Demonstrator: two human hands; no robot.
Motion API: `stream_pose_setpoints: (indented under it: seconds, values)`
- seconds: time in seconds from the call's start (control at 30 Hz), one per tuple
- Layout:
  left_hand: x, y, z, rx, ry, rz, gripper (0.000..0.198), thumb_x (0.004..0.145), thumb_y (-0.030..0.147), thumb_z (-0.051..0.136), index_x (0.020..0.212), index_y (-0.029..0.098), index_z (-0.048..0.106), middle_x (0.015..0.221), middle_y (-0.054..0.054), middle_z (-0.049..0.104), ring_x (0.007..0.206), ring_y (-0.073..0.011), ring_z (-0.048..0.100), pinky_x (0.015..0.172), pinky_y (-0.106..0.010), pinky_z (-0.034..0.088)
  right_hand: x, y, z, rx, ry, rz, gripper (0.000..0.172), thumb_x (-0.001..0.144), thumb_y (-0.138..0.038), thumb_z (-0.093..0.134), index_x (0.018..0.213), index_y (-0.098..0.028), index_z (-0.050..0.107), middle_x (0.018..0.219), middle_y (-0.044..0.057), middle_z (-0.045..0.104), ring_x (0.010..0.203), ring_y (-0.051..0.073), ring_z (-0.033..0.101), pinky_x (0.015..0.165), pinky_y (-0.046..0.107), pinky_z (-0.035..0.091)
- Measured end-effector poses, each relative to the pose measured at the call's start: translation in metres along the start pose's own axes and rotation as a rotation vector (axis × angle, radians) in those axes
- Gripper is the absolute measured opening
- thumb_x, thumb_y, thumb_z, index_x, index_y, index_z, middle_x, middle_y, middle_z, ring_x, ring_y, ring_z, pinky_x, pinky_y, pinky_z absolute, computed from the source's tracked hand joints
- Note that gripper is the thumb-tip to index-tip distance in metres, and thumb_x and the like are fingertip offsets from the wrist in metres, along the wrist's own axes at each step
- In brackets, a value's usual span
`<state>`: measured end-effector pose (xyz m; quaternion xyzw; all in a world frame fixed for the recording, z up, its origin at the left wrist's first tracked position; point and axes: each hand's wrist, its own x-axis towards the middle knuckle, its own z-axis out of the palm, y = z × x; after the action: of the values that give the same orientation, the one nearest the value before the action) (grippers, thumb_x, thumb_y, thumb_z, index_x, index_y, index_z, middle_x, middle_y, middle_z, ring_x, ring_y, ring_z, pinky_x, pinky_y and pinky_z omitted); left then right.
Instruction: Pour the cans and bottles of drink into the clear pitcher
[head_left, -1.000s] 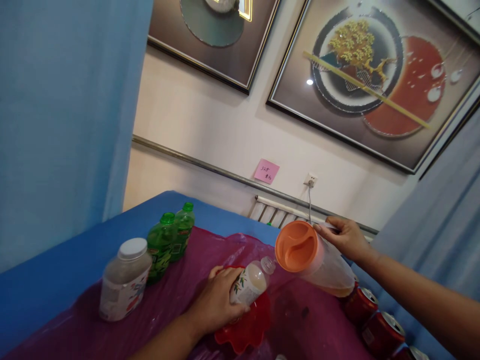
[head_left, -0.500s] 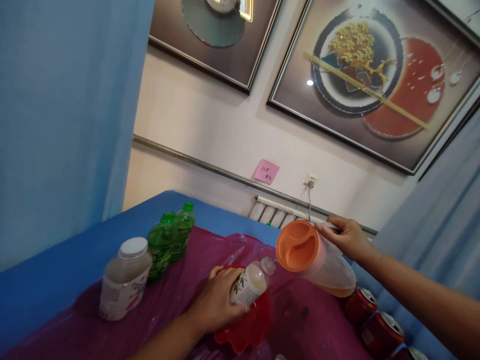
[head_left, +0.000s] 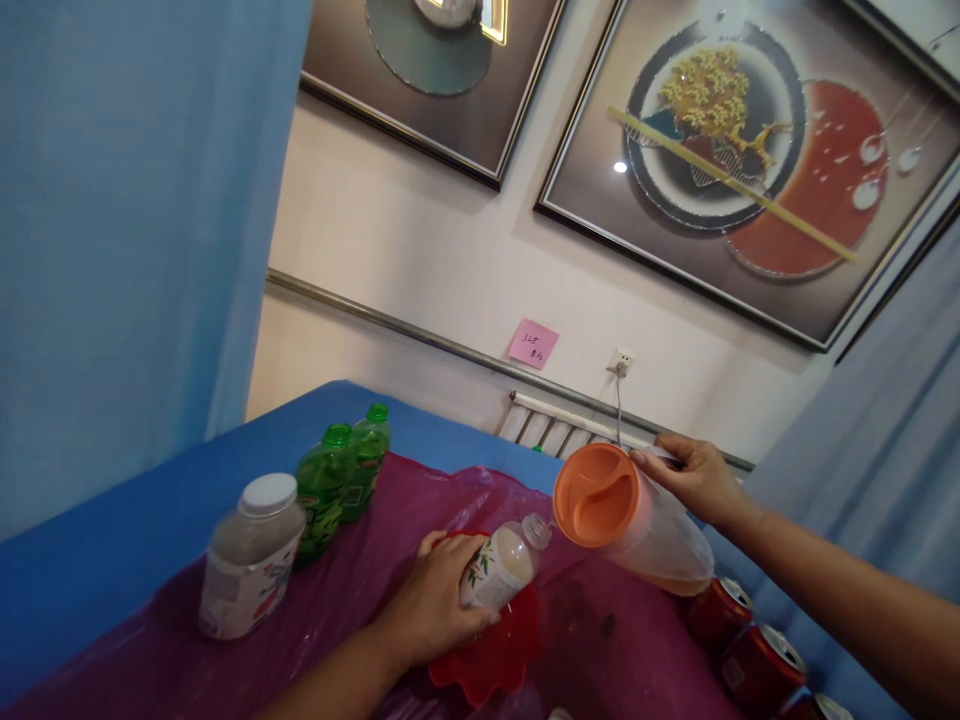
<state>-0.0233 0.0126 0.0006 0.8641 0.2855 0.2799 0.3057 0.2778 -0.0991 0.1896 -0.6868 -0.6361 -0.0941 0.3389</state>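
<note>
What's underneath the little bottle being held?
A wavy-edged red dish shows beneath the bottle. The left hand and bottle cover much of it, so anything there is hidden.

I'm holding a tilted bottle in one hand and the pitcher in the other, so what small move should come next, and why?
Perhaps hold the bottle steady in your left hand and tip the pitcher slightly further with your right hand: its orange lid is close beside the bottle's mouth, and liquid shows at the end away from the lid.
</note>
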Motion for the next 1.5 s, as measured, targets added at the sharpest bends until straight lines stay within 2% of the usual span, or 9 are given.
stream_pose_setpoints:
  seconds: [0.4,0.67,1.5]
  values:
    - [0.0001,0.0003,-0.0006,-0.008,-0.011,-0.006,0.072,0.06,0.03,0.085,0.128,0.026,0.061,0.131,-0.007,0.07,0.125,-0.033,0.059,0.118,-0.051,0.024,0.0014,-0.0031,-0.0034,-0.007,0.005,0.008,0.06,0.08,-0.07,0.061,0.055,-0.025,0.031,0.056,-0.006,0.023,0.051,0.01,0.026,0.045,0.025,0.019]
    - [-0.0003,-0.0008,0.0005,0.011,0.001,0.017,0.068,0.061,0.032,0.083,0.126,0.027,0.062,0.127,-0.007,0.071,0.122,-0.0339,0.06,0.116,-0.051,0.027,0.0012,-0.0039,-0.0043,-0.003,-0.009,0.019,0.058,0.08,-0.068,0.06,0.056,-0.025,0.031,0.057,-0.006,0.023,0.053,0.01,0.026,0.047,0.026,0.019]
    - [-0.0004,-0.0011,0.0004,0.024,-0.01,-0.001,0.072,0.059,0.033,0.085,0.127,0.026,0.062,0.129,-0.006,0.07,0.124,-0.0333,0.059,0.118,-0.05,0.025,0.0003,-0.0071,-0.0089,-0.006,0.008,0.021,0.057,0.08,-0.067,0.061,0.056,-0.025,0.032,0.057,-0.006,0.023,0.052,0.01,0.026,0.046,0.025,0.019]
